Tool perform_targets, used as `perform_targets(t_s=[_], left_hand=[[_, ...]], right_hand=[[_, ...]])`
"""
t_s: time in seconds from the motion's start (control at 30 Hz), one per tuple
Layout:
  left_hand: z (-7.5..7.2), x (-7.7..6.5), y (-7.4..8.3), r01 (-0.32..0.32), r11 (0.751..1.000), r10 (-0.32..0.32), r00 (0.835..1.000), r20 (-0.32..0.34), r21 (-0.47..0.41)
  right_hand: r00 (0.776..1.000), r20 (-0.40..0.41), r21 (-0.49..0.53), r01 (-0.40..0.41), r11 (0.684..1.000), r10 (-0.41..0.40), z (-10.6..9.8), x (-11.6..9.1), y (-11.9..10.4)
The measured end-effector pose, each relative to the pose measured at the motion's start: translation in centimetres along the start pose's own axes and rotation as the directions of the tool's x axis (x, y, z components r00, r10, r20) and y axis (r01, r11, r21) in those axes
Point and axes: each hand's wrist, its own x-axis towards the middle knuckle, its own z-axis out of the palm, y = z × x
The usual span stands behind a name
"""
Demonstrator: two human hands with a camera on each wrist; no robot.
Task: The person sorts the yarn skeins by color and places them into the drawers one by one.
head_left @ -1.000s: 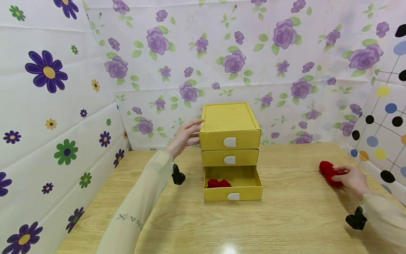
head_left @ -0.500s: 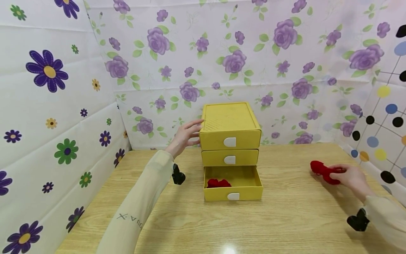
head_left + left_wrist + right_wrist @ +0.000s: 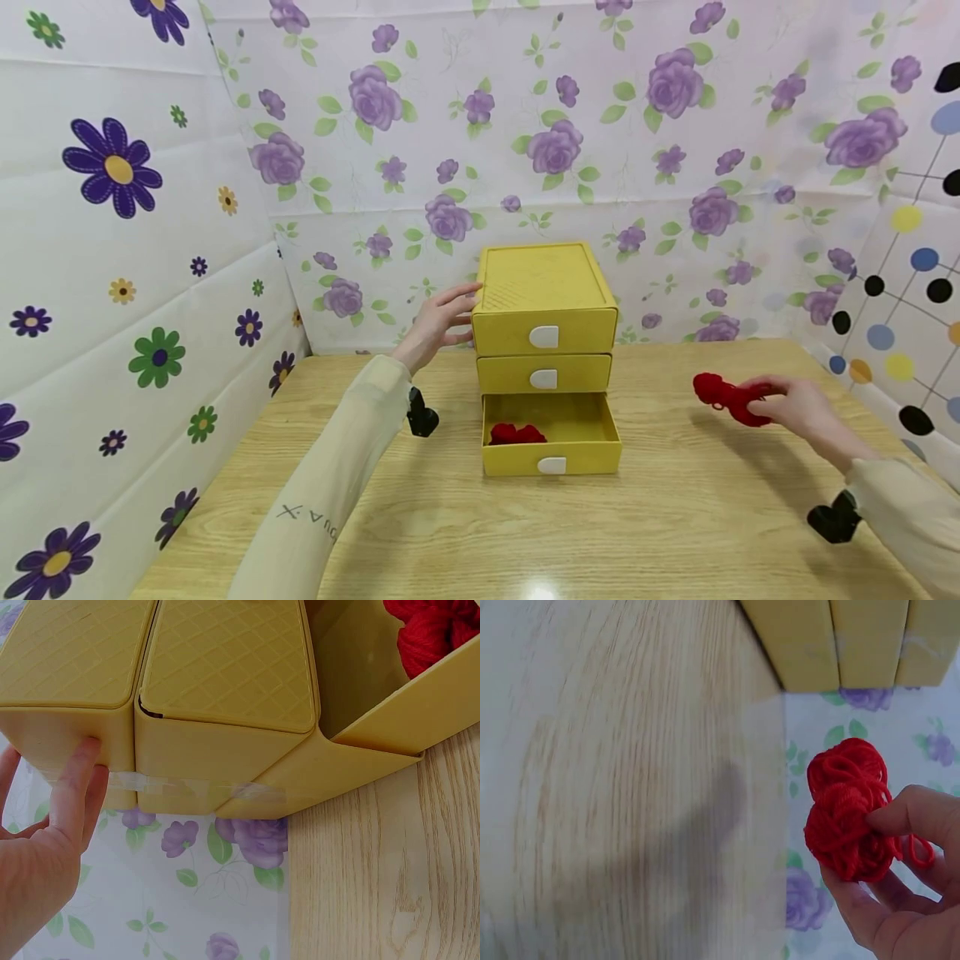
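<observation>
A yellow three-drawer cabinet (image 3: 543, 332) stands on the table, its bottom drawer (image 3: 551, 458) pulled out. Inside that drawer lies red yarn (image 3: 517, 433), seen also in the left wrist view as a red bundle (image 3: 431, 641). My left hand (image 3: 435, 327) rests on the cabinet's left side near the top, fingers fairly straight; in the left wrist view a fingertip touches the wall. To the right, my right hand (image 3: 795, 408) pinches a skein of red yarn (image 3: 847, 814) between thumb and fingers, above the table. A loose loop of yarn hangs by the fingers.
The wooden table (image 3: 660, 517) runs to a flowered cloth (image 3: 420, 150) at the back. A daisy-patterned cloth (image 3: 135, 283) borders the left, a dotted one (image 3: 900, 275) the right. A black camera mount (image 3: 422, 414) sits at the left wrist, another mount (image 3: 835, 517) at the right.
My right hand has raised the skein of yarn off the table and carried it left toward the cabinet. The left hand and the drawer have stayed in place.
</observation>
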Motion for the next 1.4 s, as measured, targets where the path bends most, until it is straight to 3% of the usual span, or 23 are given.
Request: perform_targets(t_s=[0.33,0.77,1.03,1.4], left_hand=[[0.0,0.0,0.0,-0.004,1.000,0.004,1.000,0.007,0.002],[0.0,0.0,-0.1,-0.007,1.000,0.007,1.000,0.001,0.004],[-0.1,0.1,-0.1,-0.005,1.000,0.005,1.000,0.000,0.010],[0.0,0.0,0.0,-0.006,1.000,0.006,1.000,0.006,0.011]], right_hand=[[0.995,0.040,0.095,0.091,0.991,-0.096,0.8,-0.1,-3.7],[0.978,0.136,0.199,0.133,0.971,-0.161,1.4,-0.5,-7.4],[0.962,0.164,0.227,0.179,0.957,-0.218,2.2,-0.2,-9.1],[0.951,0.202,0.254,0.178,0.951,-0.232,3.8,0.5,-10.9]])
